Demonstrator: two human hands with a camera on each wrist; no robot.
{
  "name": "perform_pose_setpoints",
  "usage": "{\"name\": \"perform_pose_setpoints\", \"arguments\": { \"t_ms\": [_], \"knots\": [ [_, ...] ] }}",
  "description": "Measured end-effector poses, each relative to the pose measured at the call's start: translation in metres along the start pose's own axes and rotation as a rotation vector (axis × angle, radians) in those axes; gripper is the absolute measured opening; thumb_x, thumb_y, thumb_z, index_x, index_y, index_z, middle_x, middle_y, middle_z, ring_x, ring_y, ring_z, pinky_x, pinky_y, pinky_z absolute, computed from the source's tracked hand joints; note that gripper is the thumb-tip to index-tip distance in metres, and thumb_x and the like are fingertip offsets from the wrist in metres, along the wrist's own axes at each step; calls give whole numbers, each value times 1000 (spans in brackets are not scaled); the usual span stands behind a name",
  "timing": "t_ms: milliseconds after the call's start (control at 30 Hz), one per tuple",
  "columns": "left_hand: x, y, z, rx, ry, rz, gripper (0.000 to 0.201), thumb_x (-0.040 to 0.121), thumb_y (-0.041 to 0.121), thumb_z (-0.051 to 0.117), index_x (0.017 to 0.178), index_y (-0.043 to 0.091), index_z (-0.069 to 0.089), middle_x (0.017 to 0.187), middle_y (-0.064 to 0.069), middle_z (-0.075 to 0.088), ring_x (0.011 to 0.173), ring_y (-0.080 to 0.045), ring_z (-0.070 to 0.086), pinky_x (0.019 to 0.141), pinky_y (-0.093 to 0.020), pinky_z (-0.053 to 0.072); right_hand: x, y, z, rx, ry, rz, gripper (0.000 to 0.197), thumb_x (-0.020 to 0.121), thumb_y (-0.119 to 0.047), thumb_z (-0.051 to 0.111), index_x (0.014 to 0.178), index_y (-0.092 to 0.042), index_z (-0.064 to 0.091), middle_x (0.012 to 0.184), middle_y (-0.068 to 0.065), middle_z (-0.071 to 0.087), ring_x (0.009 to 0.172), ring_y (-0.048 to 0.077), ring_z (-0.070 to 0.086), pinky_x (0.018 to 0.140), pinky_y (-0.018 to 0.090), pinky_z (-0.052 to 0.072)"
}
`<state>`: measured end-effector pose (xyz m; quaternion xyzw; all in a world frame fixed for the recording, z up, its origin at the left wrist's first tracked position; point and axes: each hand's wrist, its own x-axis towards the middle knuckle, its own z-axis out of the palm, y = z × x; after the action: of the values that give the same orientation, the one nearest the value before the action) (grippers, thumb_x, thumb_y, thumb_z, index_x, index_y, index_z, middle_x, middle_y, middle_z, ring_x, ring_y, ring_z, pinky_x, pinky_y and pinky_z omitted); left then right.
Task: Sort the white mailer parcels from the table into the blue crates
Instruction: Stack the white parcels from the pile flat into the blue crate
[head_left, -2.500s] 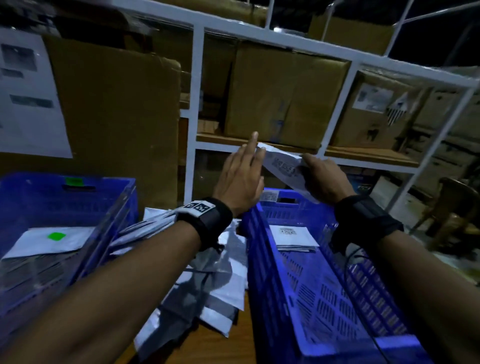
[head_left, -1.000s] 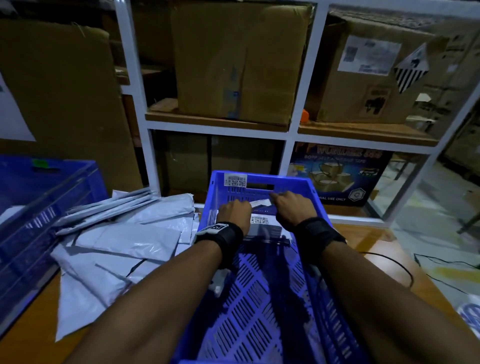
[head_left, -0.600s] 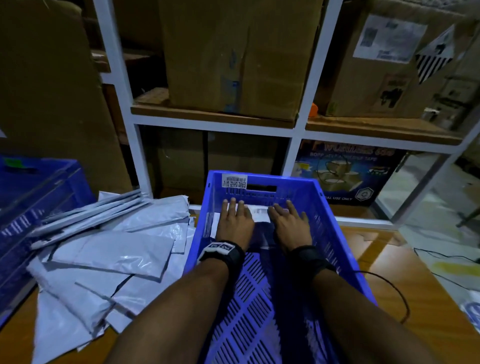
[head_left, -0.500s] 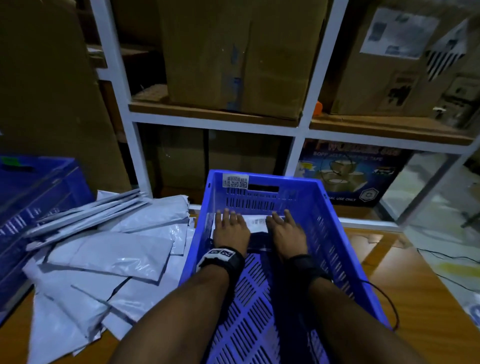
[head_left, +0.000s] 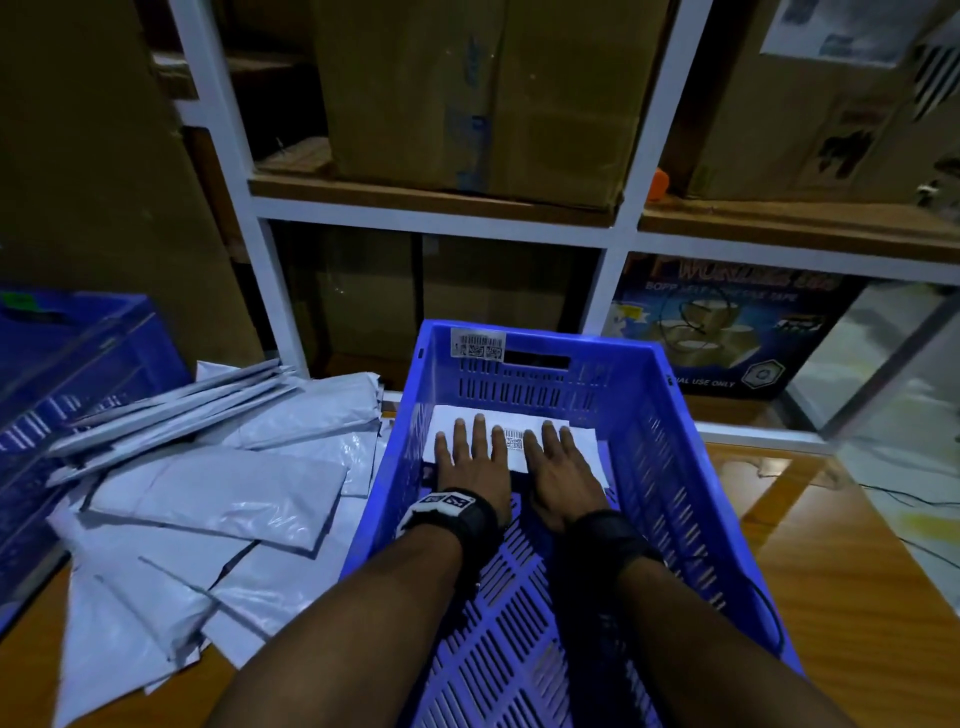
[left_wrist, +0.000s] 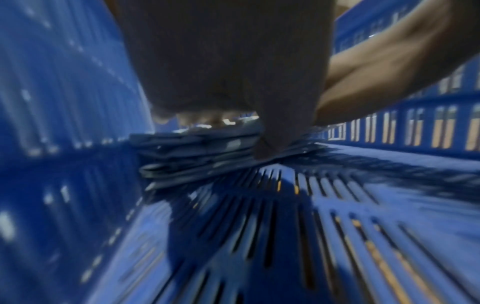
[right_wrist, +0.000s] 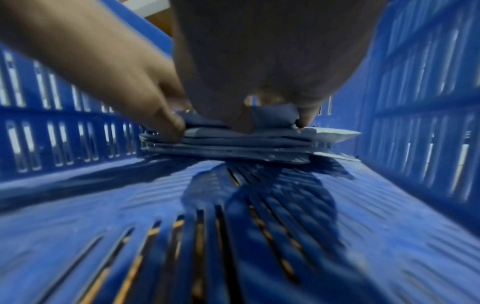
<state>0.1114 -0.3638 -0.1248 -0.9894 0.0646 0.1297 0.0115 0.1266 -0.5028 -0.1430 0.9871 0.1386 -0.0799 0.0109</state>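
Now both hands, left (head_left: 475, 462) & right (head_left: 563, 473), lie flat, fingers straight, pressing the mailer (head_left: 514, 441) onto the stack at crate's (head_left: 670, 467) far end; I'd press evenly, w/o gripping, then go for the bench pile (head_left: 208, 483).

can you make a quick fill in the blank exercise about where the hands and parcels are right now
1. Both hands, left hand and right hand, press flat on a stack of parcels inside the ____ crate.
2. The stack lies at the crate's ____ end.
3. The loose pile of mailers lies on the table to the crate's ____.

Missing words: blue; far; left
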Motion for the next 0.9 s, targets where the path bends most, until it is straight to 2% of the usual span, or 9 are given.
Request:
{"name": "perform_pose_setpoints", "arguments": {
  "t_ms": [133, 233, 300, 400, 533, 600, 667, 800, 900],
  "knots": [
    [3, -3, 6, 14, 9, 6, 101, 94, 48, 56, 156, 13, -16, 161, -17, -27, 147, -42, -25, 116, -63, -11, 4, 5, 5, -20, 3, -51, 88, 74, -40, 6, 154, -2, 13, 159, 23, 17, 147, 43, 10, 118, 53, 12],
    [9, -4, 4, -1, 15, 47, 106, 93, 60, 53, 156, 11, -16, 160, -17, -29, 146, -41, -27, 116, -61, -11, 7, 9, 12, 54, 11, 5, 88, 77, -48, 3, 155, -9, 13, 161, 20, 15, 149, 40, 7, 118, 53, 16],
    [14, -6, 6, -19, 1, 54, 107, 92, 61, 53, 156, 13, -18, 160, -17, -29, 146, -41, -28, 117, -61, -12, 6, 5, 7, 102, 15, 62, 83, 82, -51, 4, 155, -12, 14, 162, 17, 12, 150, 37, 2, 119, 52, 15],
    [18, -8, 8, -29, -23, 51, 106, 92, 57, 54, 155, 15, -20, 159, -16, -32, 145, -40, -29, 117, -60, -13, 0, -3, -5, 162, 18, 123, 70, 94, -48, 17, 155, -15, 13, 164, 14, 4, 150, 34, -3, 121, 52, 7],
    [22, -5, 9, -10, -14, 38, 106, 91, 55, 55, 156, 17, -20, 159, -15, -32, 145, -40, -29, 116, -61, -11, -8, -11, -17, 55, 123, 111, 84, 81, -48, -5, 155, -15, 16, 163, 11, 12, 151, 30, 3, 117, 58, -4],
    [22, -5, 10, 4, -11, 38, 108, 90, 55, 58, 156, 19, -20, 159, -14, -33, 145, -40, -29, 116, -62, -11, -5, -12, -18, 65, 162, 73, 70, 93, -44, 6, 156, -15, 16, 164, 9, 12, 152, 26, 4, 120, 53, -4],
    [22, -7, 14, 8, -3, 34, 112, 88, 57, 61, 155, 21, -21, 159, -12, -33, 146, -39, -28, 116, -63, -12, -2, -10, -15, 142, 126, 42, 59, 103, -43, 19, 157, -18, 14, 165, 5, 8, 152, 24, 1, 122, 48, -1],
    [26, -10, 23, -15, 17, 40, 116, 84, 70, 56, 154, 23, -23, 160, -9, -32, 147, -38, -27, 113, -63, -15, -4, -2, 0, 236, 4, 114, 63, 101, -57, 16, 157, -31, 2, 165, -3, -8, 151, 26, -9, 120, 50, 1],
    [28, -13, 29, -31, 30, 64, 116, 83, 73, 55, 154, 24, -23, 160, -8, -32, 147, -38, -27, 114, -64, -13, -7, -1, 8, 235, -2, 140, 65, 99, -62, 16, 156, -37, -3, 163, -10, -15, 151, 22, -14, 118, 56, 0]
  ]
}}
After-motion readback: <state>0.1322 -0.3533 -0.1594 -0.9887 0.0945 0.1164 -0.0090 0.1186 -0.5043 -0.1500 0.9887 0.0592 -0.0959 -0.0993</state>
